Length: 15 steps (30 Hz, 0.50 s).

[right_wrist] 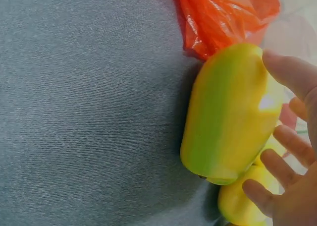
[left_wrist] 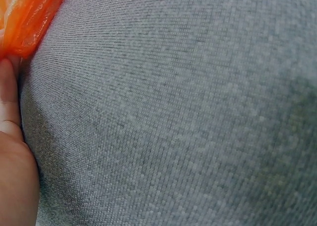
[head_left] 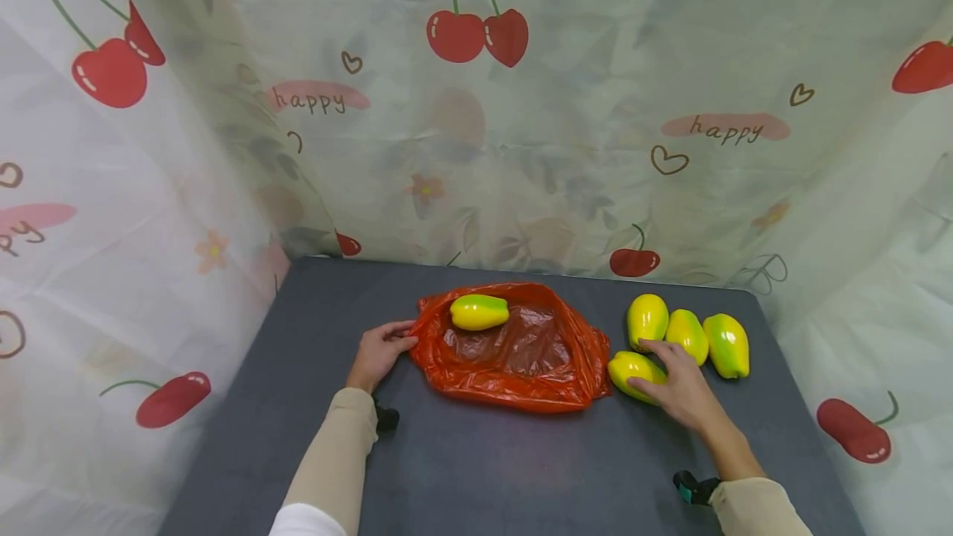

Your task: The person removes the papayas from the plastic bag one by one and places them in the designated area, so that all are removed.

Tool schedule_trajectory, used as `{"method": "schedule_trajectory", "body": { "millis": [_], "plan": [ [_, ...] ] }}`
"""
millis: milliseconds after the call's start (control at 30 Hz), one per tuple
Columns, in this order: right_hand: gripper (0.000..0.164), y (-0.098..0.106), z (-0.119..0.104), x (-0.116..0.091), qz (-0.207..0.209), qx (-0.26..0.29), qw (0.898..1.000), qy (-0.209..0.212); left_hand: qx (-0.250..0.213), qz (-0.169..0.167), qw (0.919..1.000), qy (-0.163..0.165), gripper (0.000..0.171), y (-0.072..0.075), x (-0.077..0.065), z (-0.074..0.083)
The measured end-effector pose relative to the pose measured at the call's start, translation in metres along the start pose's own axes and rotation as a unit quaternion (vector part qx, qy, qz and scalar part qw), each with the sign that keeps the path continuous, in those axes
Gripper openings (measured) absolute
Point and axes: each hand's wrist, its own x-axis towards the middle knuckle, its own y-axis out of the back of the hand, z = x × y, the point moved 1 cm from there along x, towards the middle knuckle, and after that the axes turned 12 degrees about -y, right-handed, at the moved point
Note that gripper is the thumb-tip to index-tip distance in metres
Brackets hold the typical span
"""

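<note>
An orange-red plastic bag [head_left: 499,397] lies spread on the table with its mouth facing up, and one yellow-green papaya [head_left: 479,313] rests inside. My left hand [head_left: 375,356] pinches the bag's left rim between thumb and fingers; the left wrist view catches only the thumb side of that hand and a corner of the bag [left_wrist: 32,20]. To the right of the bag, my right hand [head_left: 683,385] reaches over the nearest papaya [head_left: 631,370]. Its fingers are spread around that papaya [right_wrist: 230,112], thumb close to one end; whether they touch is unclear.
Beyond the right hand, three more papayas sit in a row: a left one [head_left: 647,318], a middle one [head_left: 687,336] partly covered by the hand, and a right one [head_left: 726,346]. A cherry-printed curtain [head_left: 551,155] hangs behind the dark grey table [head_left: 506,478].
</note>
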Motion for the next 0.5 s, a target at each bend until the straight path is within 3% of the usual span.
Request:
{"method": "schedule_trajectory", "body": {
  "millis": [167, 500],
  "plan": [
    [0.075, 0.002, -0.008, 0.0, 0.007, -0.013, 1.0, 0.002, 0.0, -0.002, 1.0, 0.003, 0.034, 0.0, 0.0, 0.001],
    [0.09, 0.008, -0.033, 0.004, 0.012, -0.084, 0.996, -0.033, 0.003, -0.004, 1.0, 0.0, 0.035, 0.001, -0.002, 0.001]
  ]
}}
